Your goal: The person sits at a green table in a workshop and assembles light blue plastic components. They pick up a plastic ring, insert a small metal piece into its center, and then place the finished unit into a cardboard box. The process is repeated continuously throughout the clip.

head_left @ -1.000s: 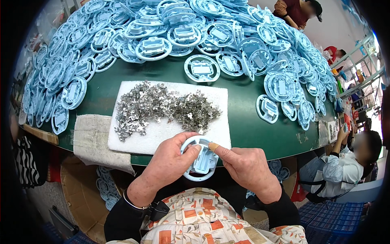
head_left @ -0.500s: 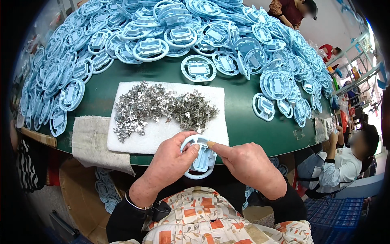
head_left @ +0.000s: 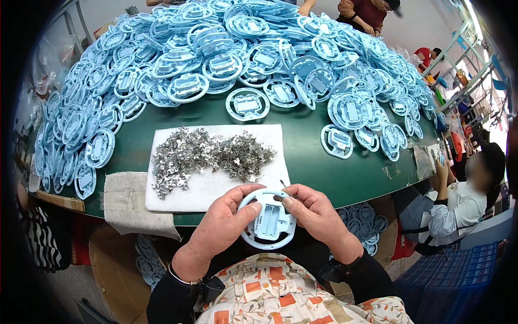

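A light blue plastic toy steering wheel shell (head_left: pixel 280 236) with a rectangular compartment faces up in front of my apron. My left hand (head_left: pixel 229 218) is closed around its left rim, thumb on the front. At its upper right my right hand (head_left: pixel 315 213) is closed too, thumb and forefinger pinched at the rim. A thin dark-tipped piece (head_left: pixel 283 184) sticks up by the right forefinger; its kind is too small to make out. Just beyond my hands, small metal clips (head_left: pixel 186 156) lie in two heaps on a white foam sheet (head_left: pixel 216 204).
A big pile of similar blue shells (head_left: pixel 189 86) covers the far side of the green table (head_left: pixel 302 140). A pale cloth (head_left: pixel 129 200) hangs over the near edge. More shells (head_left: pixel 364 221) lie below the table. A person in white (head_left: pixel 458 216) sits at right; others work behind the pile.
The shell has turned to face up more squarely. My right forefinger, earlier stretched over the shell's top, is now bent into a pinch with the thumb at the rim. The camera view has shifted.
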A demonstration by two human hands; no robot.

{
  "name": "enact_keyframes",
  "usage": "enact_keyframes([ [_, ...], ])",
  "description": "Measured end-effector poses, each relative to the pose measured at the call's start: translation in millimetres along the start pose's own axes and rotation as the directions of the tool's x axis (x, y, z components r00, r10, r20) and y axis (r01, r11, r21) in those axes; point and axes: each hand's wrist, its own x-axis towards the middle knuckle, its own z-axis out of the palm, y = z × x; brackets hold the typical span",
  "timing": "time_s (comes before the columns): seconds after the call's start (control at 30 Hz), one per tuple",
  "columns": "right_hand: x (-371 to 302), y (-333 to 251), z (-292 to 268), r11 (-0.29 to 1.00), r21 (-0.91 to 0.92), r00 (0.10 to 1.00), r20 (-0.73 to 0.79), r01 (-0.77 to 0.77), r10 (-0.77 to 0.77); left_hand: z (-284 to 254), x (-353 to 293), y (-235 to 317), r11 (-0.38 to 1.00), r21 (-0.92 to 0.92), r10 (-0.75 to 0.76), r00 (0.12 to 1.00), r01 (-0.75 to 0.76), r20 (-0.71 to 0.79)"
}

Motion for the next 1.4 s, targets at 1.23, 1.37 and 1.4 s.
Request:
enact_keyframes([
  [1.23,-35.7,-0.6,17.9,0.88,-0.252,0.907,-0.015,0.403,-0.42,14.5,2.5,-20.7,0.986,-0.137,0.092,0.995,-0.095,-0.027],
  [1.37,-43.0,1.0,0.1,0.956,-0.174,0.961,-0.109,0.235,-0.256,18.0,-9.5,-22.2,0.998,-0.038,0.042,0.995,-0.046,-0.096],
  [1.4,-43.6,-1.6,-4.4,0.967,-0.152,0.965,-0.133,0.204,-0.225,16.0,-12.1,-20.0,0.994,0.06,0.091,0.992,-0.086,-0.087],
])
